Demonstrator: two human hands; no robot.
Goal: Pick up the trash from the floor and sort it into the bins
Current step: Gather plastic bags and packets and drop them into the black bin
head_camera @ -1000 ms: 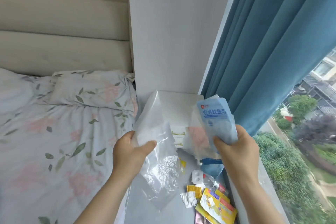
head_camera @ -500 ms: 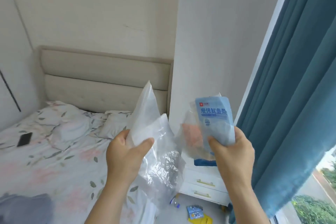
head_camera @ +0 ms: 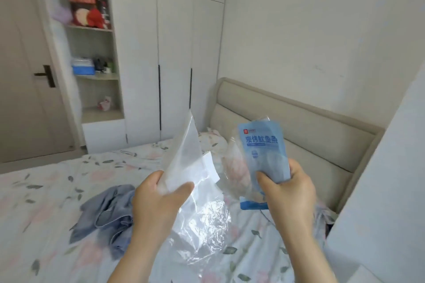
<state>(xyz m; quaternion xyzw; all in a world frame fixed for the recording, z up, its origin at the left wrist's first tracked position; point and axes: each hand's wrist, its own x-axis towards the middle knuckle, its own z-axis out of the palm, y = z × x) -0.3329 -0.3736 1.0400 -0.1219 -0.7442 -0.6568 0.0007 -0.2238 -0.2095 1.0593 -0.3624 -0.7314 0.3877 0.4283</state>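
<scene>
I see a blue-grey garment (head_camera: 103,211) lying on the floral bed (head_camera: 46,190) at left. My left hand (head_camera: 158,204) pinches a clear plastic bag (head_camera: 190,167) between thumb and fingers, above the bed. Just right of it, my right hand (head_camera: 287,193) grips an upright blue snack pouch (head_camera: 264,149) with a crumpled clear wrapper (head_camera: 234,167) behind it.

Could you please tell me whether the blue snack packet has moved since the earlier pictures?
Yes. The blue plastic snack packet, gripped by the right hand, swung left, from right of the beige padded headboard to in front of it.
</scene>
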